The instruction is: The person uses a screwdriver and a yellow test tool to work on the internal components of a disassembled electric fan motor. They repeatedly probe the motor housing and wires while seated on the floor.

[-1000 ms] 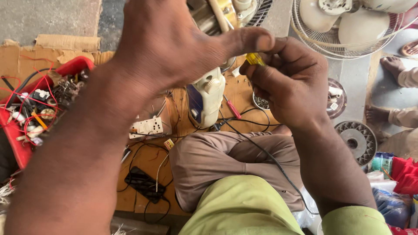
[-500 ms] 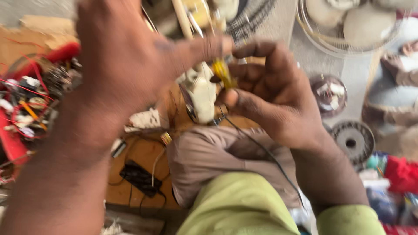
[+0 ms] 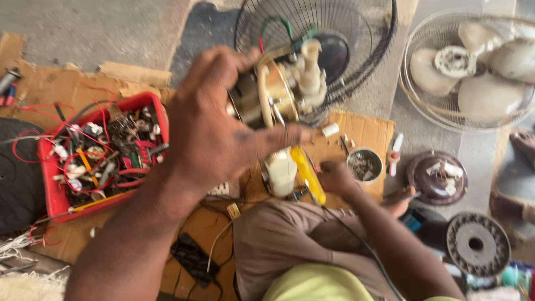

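My left hand (image 3: 214, 131) is raised in the middle of the view, gripping a fan motor (image 3: 278, 92) with a brass-coloured body, a cream shaft housing and coloured wires. A yellow-handled screwdriver (image 3: 308, 174) slants down from under my left thumb, beside a white plastic part (image 3: 278, 171). My right hand (image 3: 336, 179) is lower, down at the cardboard (image 3: 368, 131) next to a small metal bowl (image 3: 365, 165). Its fingers are curled and partly hidden, so what it holds is unclear.
A red tray (image 3: 51, 195) of wires and small parts lies at the left. A black fan grille (image 3: 356, 33) is behind the motor, a white fan (image 3: 473, 72) at the upper right. A brown round cover (image 3: 437, 178), a ribbed ring (image 3: 476, 245) and a black power strip (image 3: 192, 259) lie around my knee.
My hands have separated: the left lifted up with the motor, and the right dropped from the yellow handle to the cardboard by the bowl. The view swung to show the red tray and grille.
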